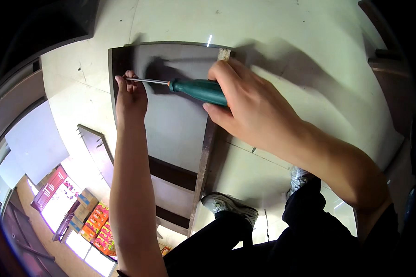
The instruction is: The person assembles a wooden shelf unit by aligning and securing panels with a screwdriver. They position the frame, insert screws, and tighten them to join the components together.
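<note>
My right hand [249, 99] is wrapped round the dark green handle of a screwdriver [196, 90], whose metal shaft points left. The shaft's tip ends between the thumb and fingers of my left hand [132, 99], which are pinched close together. Whatever else they hold there is too small to make out. Both hands are over a dark-framed cabinet carcass [178, 134] with a grey inner panel, lying on the floor. My left fingers are beside its left side board, near the upper corner; my right hand is above its right side board.
A narrow board with metal pins [96, 147] lies left of the carcass. Dark panels [55, 23] lie at upper left, and brown boards [388, 76] at far right. Stacked orange and red boxes [98, 226] stand at lower left. My shoes [231, 206] are beside the carcass.
</note>
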{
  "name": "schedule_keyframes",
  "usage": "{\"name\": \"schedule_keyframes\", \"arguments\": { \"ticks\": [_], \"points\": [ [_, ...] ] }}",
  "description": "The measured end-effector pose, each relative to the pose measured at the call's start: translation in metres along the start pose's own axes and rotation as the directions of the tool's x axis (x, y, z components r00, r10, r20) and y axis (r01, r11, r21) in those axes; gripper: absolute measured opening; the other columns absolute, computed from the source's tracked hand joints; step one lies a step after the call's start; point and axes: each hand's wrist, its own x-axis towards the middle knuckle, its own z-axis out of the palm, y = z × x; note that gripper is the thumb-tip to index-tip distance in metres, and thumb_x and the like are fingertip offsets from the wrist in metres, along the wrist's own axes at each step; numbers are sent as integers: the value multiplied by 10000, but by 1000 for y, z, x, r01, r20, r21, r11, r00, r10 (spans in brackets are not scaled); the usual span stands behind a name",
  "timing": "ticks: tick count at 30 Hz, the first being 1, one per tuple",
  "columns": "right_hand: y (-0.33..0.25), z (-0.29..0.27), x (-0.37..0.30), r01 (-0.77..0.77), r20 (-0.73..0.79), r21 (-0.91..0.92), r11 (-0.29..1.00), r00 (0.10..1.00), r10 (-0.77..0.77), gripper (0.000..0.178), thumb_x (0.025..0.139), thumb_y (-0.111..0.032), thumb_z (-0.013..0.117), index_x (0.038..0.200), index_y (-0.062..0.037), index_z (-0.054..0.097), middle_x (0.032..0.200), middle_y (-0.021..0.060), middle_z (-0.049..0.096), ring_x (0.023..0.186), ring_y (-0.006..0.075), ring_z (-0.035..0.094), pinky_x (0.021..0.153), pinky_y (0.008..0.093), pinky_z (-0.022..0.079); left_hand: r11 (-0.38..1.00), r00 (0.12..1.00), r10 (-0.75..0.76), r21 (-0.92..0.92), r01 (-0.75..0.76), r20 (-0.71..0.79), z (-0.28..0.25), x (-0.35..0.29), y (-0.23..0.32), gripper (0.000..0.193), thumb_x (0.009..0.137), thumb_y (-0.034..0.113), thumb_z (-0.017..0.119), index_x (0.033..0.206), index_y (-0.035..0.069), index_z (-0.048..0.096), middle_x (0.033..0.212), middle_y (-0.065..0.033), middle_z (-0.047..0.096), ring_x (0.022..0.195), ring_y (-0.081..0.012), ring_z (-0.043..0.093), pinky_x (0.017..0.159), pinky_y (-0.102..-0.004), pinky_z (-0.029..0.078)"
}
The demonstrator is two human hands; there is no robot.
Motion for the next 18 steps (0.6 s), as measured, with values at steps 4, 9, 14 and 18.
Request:
{"name": "schedule_keyframes", "arguments": {
  "ticks": [4,9,14,18],
  "points": [
    [5,11,19,125,-119,-181,976,982,-148,292,682,-205,775,823,-22,597,846,85,549,901,231,582,773,326,524,999,994,28,50,-23,-108,0,24,4,328,1037,283,375,1040,-10,524,961,-103,590,806,-194,568,779,-283,535],
    [16,24,25,162,-45,-287,944,982,-182,278,699,-264,769,820,-62,620,824,67,561,884,218,590,780,329,520,1000,985,2,12,0,-171,7,41,6,300,1032,212,400,1097,-56,517,988,-122,591,847,-207,586,787,-284,549],
    [18,30,30,151,-46,-238,959,985,-166,324,698,-263,779,910,-74,623,843,58,542,865,231,584,793,355,504,1000,988,14,-15,-17,-152,7,50,8,262,1021,152,422,1099,-81,513,981,-141,600,855,-219,602,791,-293,564],
    [26,32,34,136,-55,-213,968,987,-151,243,712,-263,758,792,-66,638,799,66,578,854,228,609,776,343,521,994,966,48,-80,-70,-253,21,47,-3,244,1025,144,408,1073,-74,505,961,-138,594,838,-217,598,778,-289,563]
  ]
}}
